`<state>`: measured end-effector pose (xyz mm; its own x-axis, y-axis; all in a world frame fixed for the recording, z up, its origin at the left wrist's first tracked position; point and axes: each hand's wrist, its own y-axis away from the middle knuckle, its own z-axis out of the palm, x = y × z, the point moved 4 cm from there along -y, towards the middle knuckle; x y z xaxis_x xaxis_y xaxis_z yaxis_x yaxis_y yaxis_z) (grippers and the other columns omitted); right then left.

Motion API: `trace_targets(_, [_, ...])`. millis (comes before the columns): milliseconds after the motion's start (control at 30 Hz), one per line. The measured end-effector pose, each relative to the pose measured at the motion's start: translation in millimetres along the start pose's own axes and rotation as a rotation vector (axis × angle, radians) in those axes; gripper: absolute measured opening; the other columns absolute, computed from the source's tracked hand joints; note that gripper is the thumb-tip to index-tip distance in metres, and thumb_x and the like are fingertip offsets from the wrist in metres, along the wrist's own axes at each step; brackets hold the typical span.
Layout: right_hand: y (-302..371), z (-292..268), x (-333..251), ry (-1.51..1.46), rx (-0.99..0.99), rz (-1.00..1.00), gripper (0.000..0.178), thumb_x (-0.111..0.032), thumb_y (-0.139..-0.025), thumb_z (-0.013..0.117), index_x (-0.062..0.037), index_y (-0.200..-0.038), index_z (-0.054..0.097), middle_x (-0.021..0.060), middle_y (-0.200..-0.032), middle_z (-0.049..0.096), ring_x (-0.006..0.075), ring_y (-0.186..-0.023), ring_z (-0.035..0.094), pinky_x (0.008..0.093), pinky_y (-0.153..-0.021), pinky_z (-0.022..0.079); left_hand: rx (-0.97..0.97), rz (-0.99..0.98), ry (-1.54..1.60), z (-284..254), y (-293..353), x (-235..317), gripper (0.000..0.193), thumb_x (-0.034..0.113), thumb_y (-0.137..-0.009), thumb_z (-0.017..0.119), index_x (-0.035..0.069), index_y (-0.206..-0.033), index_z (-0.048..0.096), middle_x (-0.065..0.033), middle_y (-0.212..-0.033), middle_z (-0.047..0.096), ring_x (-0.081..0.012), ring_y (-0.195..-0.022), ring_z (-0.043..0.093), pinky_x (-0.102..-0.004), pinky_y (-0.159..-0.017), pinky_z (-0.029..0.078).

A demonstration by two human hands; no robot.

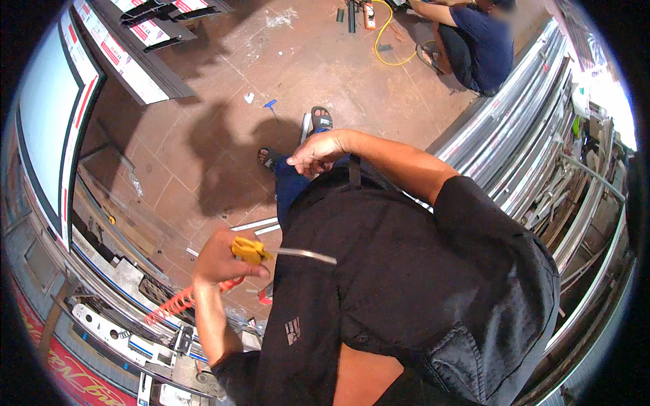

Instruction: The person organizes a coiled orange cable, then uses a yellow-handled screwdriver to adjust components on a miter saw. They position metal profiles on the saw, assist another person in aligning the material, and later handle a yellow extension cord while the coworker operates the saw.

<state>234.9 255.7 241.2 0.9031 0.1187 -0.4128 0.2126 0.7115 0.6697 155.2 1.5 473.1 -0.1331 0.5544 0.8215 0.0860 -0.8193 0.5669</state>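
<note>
My left hand (227,257) is closed round the yellow body of an air blow gun (248,250). The gun's thin metal nozzle points right, across the front of my black shirt. An orange coiled air hose (177,304) runs below that hand, behind the wrist. My right hand (317,153) hangs over my lap at the blue trousers, its fingers loosely bent and apart, with nothing visible in them. Just beyond it a pale narrow strip (306,127) lies by my sandalled foot. Further pale strips (256,226) lie on the floor left of my legs.
A person (477,44) in dark clothes squats at the far right, near a yellow cable (382,61). Long metal profiles (514,128) are stacked along the right. A white framed panel (51,122) stands at left, above machine rails (101,325). A blue tool (271,103) lies on the tiled floor.
</note>
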Motion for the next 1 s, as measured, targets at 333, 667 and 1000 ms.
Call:
trace_targets(333, [5, -24, 27, -0.04, 0.318, -0.08, 0.045, -0.052, -0.094, 0.066, -0.0101, -0.11, 0.071, 0.0044, -0.097, 0.07, 0.0158, -0.075, 0.061, 0.0307, -0.063, 0.045, 0.299, -0.363, -0.542, -32, 105, 29, 0.041, 0.036, -0.062, 0.091, 0.007, -0.085, 0.074, -0.0145, -0.074, 0.07, -0.0307, -0.069, 0.071, -0.0421, -0.065, 0.053])
trace_targets(667, [4, -51, 35, -0.012, 0.49, -0.043, 0.048, -0.053, -0.096, 0.062, -0.0121, -0.122, 0.066, 0.0042, -0.098, 0.069, 0.0188, -0.084, 0.062, 0.0347, -0.068, 0.048, 0.293, -0.276, -0.658, -12, 124, 76, 0.046, 0.039, -0.057, 0.094, 0.006, -0.067, 0.064, -0.0129, -0.061, 0.062, -0.0348, -0.058, 0.063, -0.0422, -0.055, 0.047])
trace_targets(1000, [5, -84, 34, -0.073, 0.628, -0.115, 0.032, -0.044, -0.096, 0.065, -0.0127, -0.103, 0.067, -0.0004, -0.083, 0.064, 0.0109, -0.066, 0.056, 0.0271, -0.057, 0.045, 0.585, -0.318, -0.94, -1, 108, 74, 0.041, 0.034, -0.056, 0.093, 0.006, -0.063, 0.064, -0.0106, -0.06, 0.061, -0.0302, -0.055, 0.063, -0.0391, -0.054, 0.046])
